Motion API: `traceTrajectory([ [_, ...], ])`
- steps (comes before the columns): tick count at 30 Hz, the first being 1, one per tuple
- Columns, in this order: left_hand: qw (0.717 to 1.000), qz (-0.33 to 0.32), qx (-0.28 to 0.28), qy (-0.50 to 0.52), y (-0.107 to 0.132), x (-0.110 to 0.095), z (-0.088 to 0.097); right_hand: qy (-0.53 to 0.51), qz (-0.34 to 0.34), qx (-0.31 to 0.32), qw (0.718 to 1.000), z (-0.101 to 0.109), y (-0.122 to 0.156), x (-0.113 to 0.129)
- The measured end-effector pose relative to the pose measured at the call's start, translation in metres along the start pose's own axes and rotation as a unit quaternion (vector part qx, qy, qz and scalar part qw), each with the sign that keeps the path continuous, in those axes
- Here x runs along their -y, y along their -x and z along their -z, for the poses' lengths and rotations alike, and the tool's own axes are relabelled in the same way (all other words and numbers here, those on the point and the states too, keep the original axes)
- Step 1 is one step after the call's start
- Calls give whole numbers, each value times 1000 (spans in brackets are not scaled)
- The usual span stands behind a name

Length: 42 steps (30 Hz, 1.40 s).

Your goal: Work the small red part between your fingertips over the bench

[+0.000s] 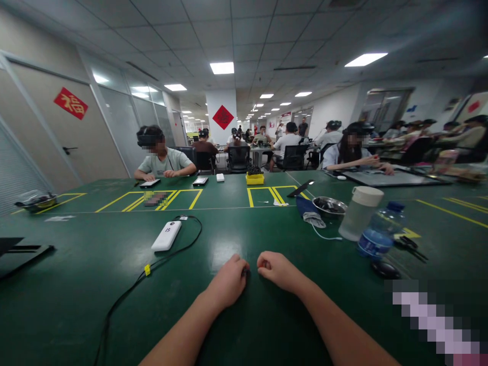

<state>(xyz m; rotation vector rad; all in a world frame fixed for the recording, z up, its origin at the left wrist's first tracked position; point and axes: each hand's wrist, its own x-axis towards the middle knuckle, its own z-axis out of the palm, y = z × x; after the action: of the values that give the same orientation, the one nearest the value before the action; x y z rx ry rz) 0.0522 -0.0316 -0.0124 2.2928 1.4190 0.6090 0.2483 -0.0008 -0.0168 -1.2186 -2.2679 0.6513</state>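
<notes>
Left grip [229,282]: curled up round, with something dark [244,273] by its fingers, too small to name; I could not tell if it was holding it.
Right grip [281,272]: curled too, near the left one; I could not tell if it held anything.
White block [166,237]: smooth, flat, round-cornered, marked 15, lying well left of the hands.
Black cord: thin, bendy, with a yellow tag [147,270].
Worktop [229,229]: green, smooth, shiny.

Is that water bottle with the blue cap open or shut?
Shut, it seems: the blue cap sits over the neck of the bottle, which stands beyond the right hand.
</notes>
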Motion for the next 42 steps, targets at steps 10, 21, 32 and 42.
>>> traceTrajectory([
  [10, 1000, -3, 12, 17, -1, -3, 3, -64, -27, 31, 997, 1, 2, 0],
  [21, 998, -2, -15, 59, -2, -7, 0, -133, -27, 30, 990, 4, 3, 7],
  [32, 982, 43, 0, 183, -10, 0, 1, -345, -64, 39, 936, -7, -4, 19],
  [42, 934, 85, 21, 346, -2, 7, 0, -443, -127, 14, 887, -19, -7, 14],
])
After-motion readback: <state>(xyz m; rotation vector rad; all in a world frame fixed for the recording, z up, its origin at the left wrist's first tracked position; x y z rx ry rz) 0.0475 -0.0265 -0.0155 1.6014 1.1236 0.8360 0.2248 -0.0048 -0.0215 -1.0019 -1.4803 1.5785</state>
